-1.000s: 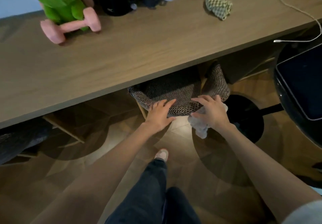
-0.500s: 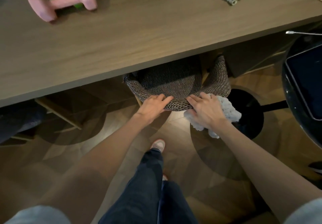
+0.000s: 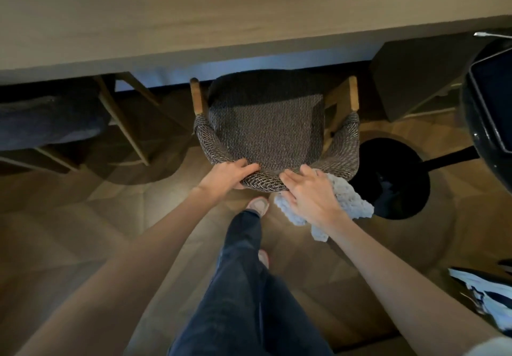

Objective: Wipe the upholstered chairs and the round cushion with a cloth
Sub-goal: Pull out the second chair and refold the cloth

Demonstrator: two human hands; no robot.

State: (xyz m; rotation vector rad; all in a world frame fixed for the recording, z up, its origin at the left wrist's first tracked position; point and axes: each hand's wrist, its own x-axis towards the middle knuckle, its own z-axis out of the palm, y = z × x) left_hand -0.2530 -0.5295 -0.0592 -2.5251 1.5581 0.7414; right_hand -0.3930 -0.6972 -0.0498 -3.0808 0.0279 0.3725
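Observation:
A grey woven upholstered chair (image 3: 266,131) with wooden arm ends stands part way out from under the wooden table, its curved backrest toward me. My left hand (image 3: 225,175) grips the top of the backrest, fingers curled over its rim. My right hand (image 3: 310,195) lies on a pale fluffy cloth (image 3: 349,200) against the backrest's outer right side, fingers reaching over the rim. The cloth hangs below my palm. No round cushion shows.
The wooden table (image 3: 221,17) spans the top. A dark upholstered seat (image 3: 47,122) sits under it at left. A black stool with a round base (image 3: 393,178) stands right of the chair. My legs and feet are below the chair. Fabric lies on the floor at far right.
The chair has slid out from under the table toward me, so its seat now shows. Both hands stayed on the backrest, and the view tilted downward.

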